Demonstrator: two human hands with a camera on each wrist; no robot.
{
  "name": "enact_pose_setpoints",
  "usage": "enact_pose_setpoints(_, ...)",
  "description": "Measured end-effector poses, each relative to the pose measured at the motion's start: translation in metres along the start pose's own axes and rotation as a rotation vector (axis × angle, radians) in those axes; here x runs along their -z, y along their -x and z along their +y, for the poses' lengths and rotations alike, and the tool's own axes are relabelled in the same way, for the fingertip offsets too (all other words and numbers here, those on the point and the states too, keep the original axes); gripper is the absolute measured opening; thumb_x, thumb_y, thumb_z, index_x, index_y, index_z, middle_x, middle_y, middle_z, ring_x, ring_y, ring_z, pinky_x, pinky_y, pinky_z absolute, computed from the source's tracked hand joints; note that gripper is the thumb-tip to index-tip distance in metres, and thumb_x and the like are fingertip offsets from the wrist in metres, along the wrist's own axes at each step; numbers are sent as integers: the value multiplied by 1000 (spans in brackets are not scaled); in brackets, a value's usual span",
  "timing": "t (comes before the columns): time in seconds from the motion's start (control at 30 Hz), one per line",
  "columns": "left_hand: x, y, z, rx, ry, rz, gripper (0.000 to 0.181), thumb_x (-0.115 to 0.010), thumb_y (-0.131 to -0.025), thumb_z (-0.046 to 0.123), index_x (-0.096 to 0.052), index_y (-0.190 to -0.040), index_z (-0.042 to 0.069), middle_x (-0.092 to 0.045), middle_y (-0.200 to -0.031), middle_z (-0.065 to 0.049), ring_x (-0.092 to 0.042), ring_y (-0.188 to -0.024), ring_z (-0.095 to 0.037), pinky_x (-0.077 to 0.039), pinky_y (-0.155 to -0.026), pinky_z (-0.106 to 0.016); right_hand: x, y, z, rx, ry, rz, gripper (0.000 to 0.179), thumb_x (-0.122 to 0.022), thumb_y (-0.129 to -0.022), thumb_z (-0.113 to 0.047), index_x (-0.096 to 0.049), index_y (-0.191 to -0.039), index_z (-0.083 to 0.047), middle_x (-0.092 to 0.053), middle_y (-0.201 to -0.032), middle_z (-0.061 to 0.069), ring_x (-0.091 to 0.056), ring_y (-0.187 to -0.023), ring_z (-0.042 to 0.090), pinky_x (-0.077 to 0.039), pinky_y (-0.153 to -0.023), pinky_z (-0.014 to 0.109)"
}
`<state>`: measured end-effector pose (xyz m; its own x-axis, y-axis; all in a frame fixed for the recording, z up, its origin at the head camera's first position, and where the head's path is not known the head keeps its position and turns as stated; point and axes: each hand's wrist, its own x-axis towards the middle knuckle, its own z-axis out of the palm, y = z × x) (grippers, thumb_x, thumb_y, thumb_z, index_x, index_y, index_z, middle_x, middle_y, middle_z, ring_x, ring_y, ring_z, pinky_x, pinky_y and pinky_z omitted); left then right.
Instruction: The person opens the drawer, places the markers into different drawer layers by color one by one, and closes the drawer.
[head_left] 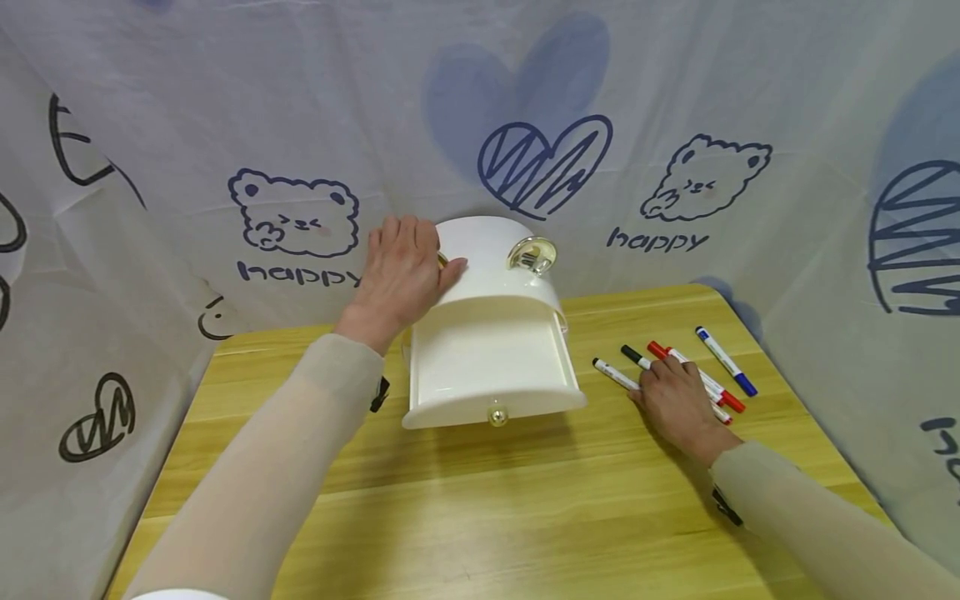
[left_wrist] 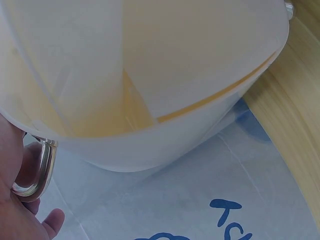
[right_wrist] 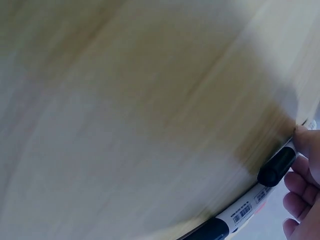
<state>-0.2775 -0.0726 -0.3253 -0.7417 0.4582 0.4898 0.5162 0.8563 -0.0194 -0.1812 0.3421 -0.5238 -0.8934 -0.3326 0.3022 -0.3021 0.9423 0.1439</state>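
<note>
A white storage box [head_left: 487, 246] with a rounded top has its drawer [head_left: 487, 358] pulled out toward me, the inside bare. My left hand [head_left: 401, 271] holds the box at its upper left, thumb over the top. In the left wrist view the fingers wrap about a shiny metal handle [left_wrist: 45, 170] on the box's side. Over at the right, my right hand [head_left: 675, 404] reaches down among several markers. Its thumb and fingers pinch a black-capped marker [right_wrist: 277, 167] in the right wrist view; another black-capped marker [right_wrist: 240, 215] lies close by.
Red-capped markers [head_left: 731, 400] lie partly under the right hand, and a blue marker [head_left: 726, 360] lies farther right. A second ring handle [head_left: 534, 254] sits on the box's upper right. Printed cloth [head_left: 420, 108] hangs close behind and beside the wooden table [head_left: 465, 525].
</note>
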Motion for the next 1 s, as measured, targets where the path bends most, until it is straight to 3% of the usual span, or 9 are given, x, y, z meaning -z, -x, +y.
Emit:
enact_pose_setpoints(0.23, 1, 0, 0, 11, 1, -20, 49, -55, -107, 51, -35, -94, 9, -32, -90, -9, -31, -88, -31, -27, -83, -43, -2, -1, -2, -7, 10, 2, 36, -72, -99, -31, -60, -81, -3, -60, -87, 14, -54, -93, 38, -40, -79, 51)
enact_pose_setpoints(0.63, 1, 0, 0, 1, -3, -12, 49, -54, -107, 51, -34, -93, 8, -32, -91, -10, -31, -89, -32, -26, -83, -43, -6, 2, 4, 75, 14, 124, 38, -74, -93, -32, -53, -79, -3, -54, -82, 13, -53, -88, 39, -39, -77, 50)
enact_pose_setpoints(1.0, 0, 0, 0, 3, -9, -11, 49, -55, -107, 51, -34, -94, 8, -32, -91, -10, -31, -89, -33, -26, -83, -43, -2, -3, 7, 94, -20, 214, 36, -69, -94, -32, -51, -87, -1, -55, -85, 16, -50, -85, 40, -38, -76, 50)
